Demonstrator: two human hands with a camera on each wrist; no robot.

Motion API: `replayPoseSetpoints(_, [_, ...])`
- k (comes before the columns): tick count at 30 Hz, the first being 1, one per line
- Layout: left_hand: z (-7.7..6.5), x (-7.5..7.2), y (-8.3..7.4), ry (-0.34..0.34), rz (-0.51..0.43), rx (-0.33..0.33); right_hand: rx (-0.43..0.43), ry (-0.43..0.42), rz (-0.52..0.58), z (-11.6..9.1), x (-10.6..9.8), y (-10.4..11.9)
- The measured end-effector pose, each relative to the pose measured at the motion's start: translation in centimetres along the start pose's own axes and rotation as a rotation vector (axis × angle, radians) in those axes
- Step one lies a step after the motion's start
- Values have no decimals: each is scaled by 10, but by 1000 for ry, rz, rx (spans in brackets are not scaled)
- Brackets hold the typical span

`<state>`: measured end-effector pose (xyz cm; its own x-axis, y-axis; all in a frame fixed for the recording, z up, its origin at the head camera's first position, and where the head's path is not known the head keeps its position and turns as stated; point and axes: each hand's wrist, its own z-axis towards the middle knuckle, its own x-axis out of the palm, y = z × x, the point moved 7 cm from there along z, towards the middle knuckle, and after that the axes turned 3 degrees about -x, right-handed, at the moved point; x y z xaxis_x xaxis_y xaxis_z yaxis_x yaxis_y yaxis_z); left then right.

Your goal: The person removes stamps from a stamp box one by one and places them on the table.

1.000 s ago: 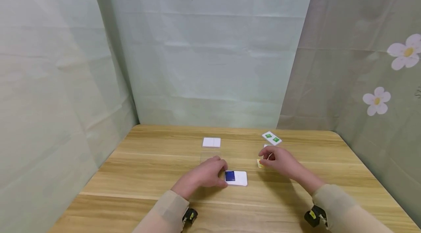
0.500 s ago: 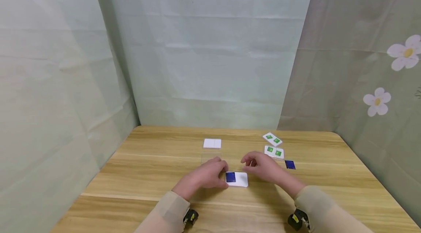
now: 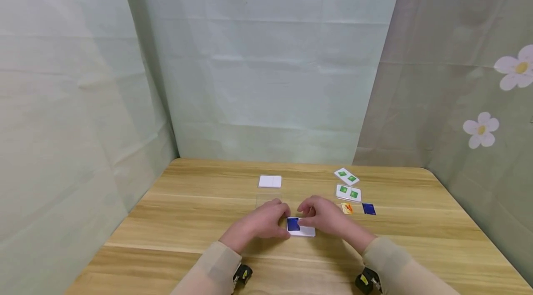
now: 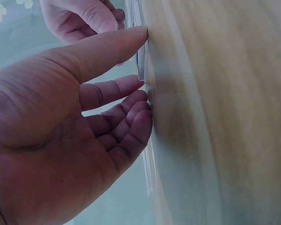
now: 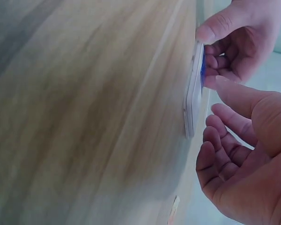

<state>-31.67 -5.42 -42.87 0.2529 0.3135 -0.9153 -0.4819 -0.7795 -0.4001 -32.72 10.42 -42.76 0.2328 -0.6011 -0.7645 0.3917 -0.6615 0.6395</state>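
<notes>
A thick, layered white card lies on the table, a dark blue square on its left half. My left hand holds the left end, thumb at the near edge and index finger at the far corner. Above the card is my right hand, its thumb tip beside the blue square's right edge. In the right wrist view, the right hand has loosely bent fingers apart from the thumb, and nothing shows between them. The layered edge of the white card also shows there. Whether the right thumb touches the blue square I cannot tell.
Two white cards with green squares, one upper and one lower, lie at the right. Below them are a yellow-orange picture tile and a blue tile. A blank white card and a clear sheet lie behind my left hand.
My right hand has moved left from the yellow tile area to above the white card, uncovering the lower green-square card and the yellow and blue tiles. The left hand has stayed put.
</notes>
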Motion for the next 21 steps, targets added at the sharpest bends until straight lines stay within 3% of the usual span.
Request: replayPoseSetpoints(21, [-1,-2,-2,3,-1,4,57,40,-31,3,12,0])
